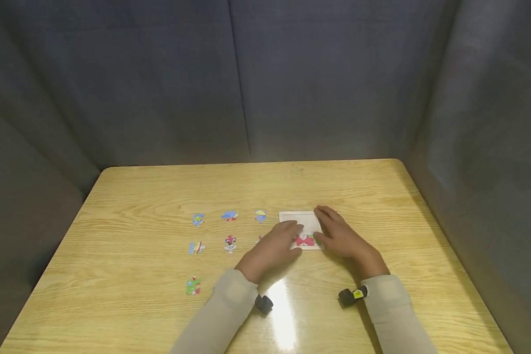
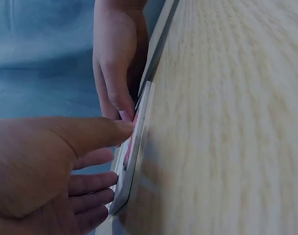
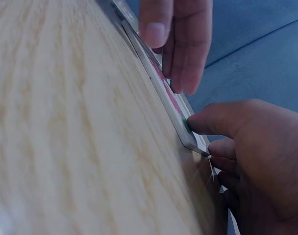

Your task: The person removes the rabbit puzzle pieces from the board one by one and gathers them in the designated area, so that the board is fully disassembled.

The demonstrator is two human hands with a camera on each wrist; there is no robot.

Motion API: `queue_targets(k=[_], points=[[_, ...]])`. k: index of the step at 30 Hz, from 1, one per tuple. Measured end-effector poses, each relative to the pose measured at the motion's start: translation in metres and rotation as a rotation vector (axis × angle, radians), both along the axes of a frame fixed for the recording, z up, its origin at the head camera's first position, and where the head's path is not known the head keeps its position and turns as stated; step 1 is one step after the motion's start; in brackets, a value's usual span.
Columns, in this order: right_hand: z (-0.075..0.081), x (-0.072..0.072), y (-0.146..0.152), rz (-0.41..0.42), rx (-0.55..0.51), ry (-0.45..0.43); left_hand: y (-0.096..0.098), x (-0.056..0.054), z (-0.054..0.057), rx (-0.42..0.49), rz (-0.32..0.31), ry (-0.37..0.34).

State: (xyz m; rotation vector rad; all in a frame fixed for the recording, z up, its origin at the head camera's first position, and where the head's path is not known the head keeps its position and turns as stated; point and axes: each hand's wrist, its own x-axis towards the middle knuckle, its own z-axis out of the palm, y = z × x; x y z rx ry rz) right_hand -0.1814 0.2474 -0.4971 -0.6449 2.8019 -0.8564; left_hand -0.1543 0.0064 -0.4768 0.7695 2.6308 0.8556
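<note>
A small white-rimmed puzzle frame (image 1: 302, 213) lies flat on the table, with red and green puzzle pieces (image 1: 304, 240) along its near side. My right hand (image 1: 342, 239) holds the frame's right side. Its thumb presses by the green part at the near corner, while the other fingers lie along the outer edge. From the left, my left hand (image 1: 272, 247) reaches over the frame with its fingers extended and nothing gripped; its thumb (image 2: 97, 134) is apart from the fingers. That hand hides the frame's left side and part of one loose piece (image 1: 259, 239).
Left of the frame lie several loose puzzle pieces: a blue one (image 1: 229, 216), one with a yellow shape (image 1: 260, 215), an animal face (image 1: 230, 244) and a green one (image 1: 193, 285). Dark curtains (image 1: 159, 88) stand behind and beside the wooden table (image 1: 128, 221).
</note>
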Motion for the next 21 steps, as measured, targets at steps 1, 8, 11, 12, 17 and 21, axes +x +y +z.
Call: queue_targets(k=[1, 8, 11, 12, 17, 21], points=[[0.0002, 0.0000, -0.0002, -0.002, -0.003, -0.002, 0.0002, 0.0014, -0.0001, 0.006, 0.008, -0.007], [0.0012, 0.0008, -0.0006, -0.004, -0.008, -0.007, 0.0009, 0.0036, -0.0013, -0.021, 0.008, 0.020], [0.0006, 0.0007, -0.0009, -0.004, -0.005, -0.008, 0.0002, 0.0037, -0.0017, -0.013, 0.004, 0.027], [0.0003, 0.0006, -0.0009, -0.003, -0.005, -0.007, 0.0001, 0.0037, -0.0017, -0.010, 0.005, 0.029], [0.0001, 0.0001, -0.0018, -0.003, -0.003, -0.006, -0.0003, 0.0041, -0.0027, -0.006, 0.007, 0.021], [0.0018, 0.0005, -0.0028, -0.003, -0.010, -0.011, 0.0010, 0.0048, -0.0037, -0.002, 0.012, 0.010]])
